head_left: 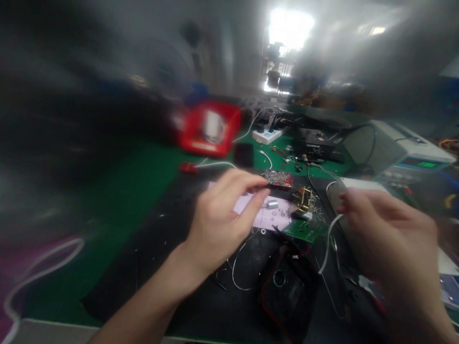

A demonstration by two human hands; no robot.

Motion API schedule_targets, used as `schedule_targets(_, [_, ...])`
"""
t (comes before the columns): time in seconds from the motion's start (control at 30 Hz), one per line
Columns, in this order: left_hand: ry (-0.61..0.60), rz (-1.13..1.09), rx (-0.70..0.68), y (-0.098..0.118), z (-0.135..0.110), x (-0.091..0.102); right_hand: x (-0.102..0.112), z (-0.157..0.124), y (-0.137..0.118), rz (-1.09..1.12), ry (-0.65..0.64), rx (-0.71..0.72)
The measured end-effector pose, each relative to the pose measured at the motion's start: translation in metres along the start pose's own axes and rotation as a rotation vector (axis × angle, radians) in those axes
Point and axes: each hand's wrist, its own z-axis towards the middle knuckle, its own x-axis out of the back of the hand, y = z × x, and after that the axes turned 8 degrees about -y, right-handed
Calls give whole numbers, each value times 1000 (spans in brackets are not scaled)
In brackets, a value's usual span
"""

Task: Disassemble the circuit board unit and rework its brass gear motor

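My left hand [224,217] is over the black mat [172,248], thumb and forefinger pinched on a thin dark part that I cannot name. Just right of its fingertips lie a small silver cylinder [271,204], a brass-coloured component [303,198] and a green circuit board [304,230]. My right hand [387,234] is at the right, blurred by motion, fingers curled near a white wire [328,241]. Whether it grips the wire is unclear.
A red box [210,126] stands at the back on the green table [136,186]. A white power strip [267,135], a black device [317,145] and a grey bench instrument [405,153] line the back right. Loose wires and small parts litter the mat.
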Motion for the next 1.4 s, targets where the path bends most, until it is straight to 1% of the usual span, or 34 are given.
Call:
schedule_targets(0.03, [-82,65,-15,-3,1,-2,-3,0,2,-56,-4,28])
schedule_targets(0.1, [-245,211,-18,-8,4,-8,-10,-1,6,-130,60,104])
schedule_targets(0.17, [-391,370,-2,-10,10,-14,-16,-1,8,-143,102,166])
schedule_targets(0.2, [-455,443,1,-11,13,-18,-17,0,8,-146,104,186])
schedule_targets(0.27, [-550,542,-5,-12,22,-27,-18,1,9,-143,70,199])
schedule_targets(0.37, [-603,591,-14,-15,34,-45,-17,4,11,-120,36,214])
schedule_targets(0.47, [-626,602,-15,-20,40,-63,-18,8,14,-122,41,251])
schedule_targets(0.57, [-638,600,-13,-25,42,-73,-18,10,17,-121,68,260])
schedule_targets(0.67, [-619,582,-2,-26,43,-73,-16,11,16,-108,90,237])
schedule_targets(0.8, [-550,528,-13,-21,45,-64,-12,12,15,-83,80,234])
schedule_targets(0.83, [-533,498,-34,-19,45,-62,-12,12,16,-67,55,237])
schedule_targets(0.9, [-495,366,-114,-15,44,-59,-14,14,19,-31,-37,244])
schedule_targets(1.0, [-426,102,-257,-7,41,-58,-18,17,24,-11,-234,236])
schedule_targets(1.03, [-415,45,-290,-5,39,-59,-18,18,25,-7,-290,230])
schedule_targets(1.17, [-415,-3,-348,-2,35,-64,-14,20,24,50,-464,209])
schedule_targets(1.27, [-387,-11,-367,-3,34,-67,-9,22,22,70,-516,197])
schedule_targets(1.4, [-322,-76,-355,-2,36,-68,-7,22,19,125,-469,193])
